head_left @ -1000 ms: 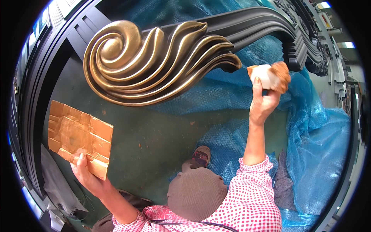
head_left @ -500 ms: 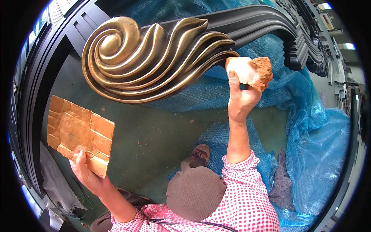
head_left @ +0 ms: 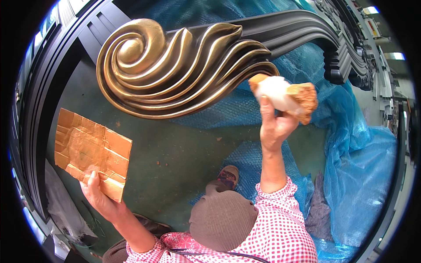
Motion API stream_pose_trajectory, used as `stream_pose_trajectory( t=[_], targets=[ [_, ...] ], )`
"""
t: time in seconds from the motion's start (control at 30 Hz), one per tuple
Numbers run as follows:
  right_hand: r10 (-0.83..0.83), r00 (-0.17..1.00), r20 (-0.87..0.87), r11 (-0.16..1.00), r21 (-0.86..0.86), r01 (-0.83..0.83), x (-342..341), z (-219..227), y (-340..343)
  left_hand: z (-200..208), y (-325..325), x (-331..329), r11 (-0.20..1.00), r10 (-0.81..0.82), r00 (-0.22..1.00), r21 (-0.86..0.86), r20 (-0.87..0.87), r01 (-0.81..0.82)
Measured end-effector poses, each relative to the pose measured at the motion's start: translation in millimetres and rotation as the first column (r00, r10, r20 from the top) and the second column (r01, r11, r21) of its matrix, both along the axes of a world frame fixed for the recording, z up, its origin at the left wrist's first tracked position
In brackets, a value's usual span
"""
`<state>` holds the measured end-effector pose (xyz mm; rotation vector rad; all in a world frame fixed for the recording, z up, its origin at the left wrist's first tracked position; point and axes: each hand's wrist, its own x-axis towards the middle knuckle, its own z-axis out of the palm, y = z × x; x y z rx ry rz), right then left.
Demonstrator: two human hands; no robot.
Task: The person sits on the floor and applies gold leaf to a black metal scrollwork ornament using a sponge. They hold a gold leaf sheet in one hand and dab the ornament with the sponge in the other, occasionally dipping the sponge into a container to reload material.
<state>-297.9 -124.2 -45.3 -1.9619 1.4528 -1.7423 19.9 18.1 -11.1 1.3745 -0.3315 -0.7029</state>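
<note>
My left hand [head_left: 101,198] grips the lower edge of a creased piece of cardboard [head_left: 90,144] with a gold-brown, shiny surface, the thumb on top. My right hand [head_left: 278,128] is closed around a sponge-like pad [head_left: 278,92], white in the middle and rough gold-brown at its ends; motion blurs it slightly. The pad is at the lower right tip of a large carved scroll ornament [head_left: 175,74], dark with gold along its raised curls. Whether pad and ornament touch I cannot tell. A black moulded frame piece [head_left: 289,30] runs right from the scroll.
Blue bubble wrap [head_left: 364,166] spreads over the right side and behind the scroll. A black frame [head_left: 39,87] curves along the left. On the dark green floor [head_left: 175,175] lie small scraps. A grey fuzzy cloth [head_left: 319,210] lies at the right, and translucent plastic [head_left: 66,206] at lower left.
My right hand has moved the pad downward and slightly right, tilting it. The scroll sits slightly lower and further right in view. My left hand and the cardboard have barely shifted.
</note>
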Motion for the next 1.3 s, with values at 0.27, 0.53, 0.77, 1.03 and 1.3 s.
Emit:
stream_pose_trajectory(
  t=[0.27, 0.53, 0.77, 1.03, 1.3],
  targets=[
    [0.118, 0.955, -0.273, 0.993, 0.019, -0.117, 3.9, 18.5, -23.7, -3.0, 3.7, 3.7, 1.000, -0.006, 1.000, -0.005, -0.008, 0.006],
    [0.252, 0.933, -0.258, 0.968, 0.079, -0.239, 3.8, 22.2, -14.9, -2.1, 4.0, 3.4, 1.000, -0.014, 1.000, -0.021, -0.020, 0.014],
    [0.109, 0.980, -0.165, 0.980, 0.181, -0.079, -16.7, 35.1, -25.5, 0.7, 1.5, 1.3, 0.999, 0.000, 1.000, -0.038, -0.021, -0.001],
    [0.188, 0.947, -0.262, 0.959, 0.259, -0.118, -12.1, 33.6, -28.0, 1.7, 0.9, 0.4, 0.999, -0.013, 0.999, -0.047, -0.029, 0.011],
    [0.264, 0.867, -0.423, 0.963, 0.076, -0.257, 1.1, 35.5, -23.5, -0.8, 7.3, 8.0, 0.994, -0.066, 0.995, -0.096, -0.076, 0.058]
  ],
)
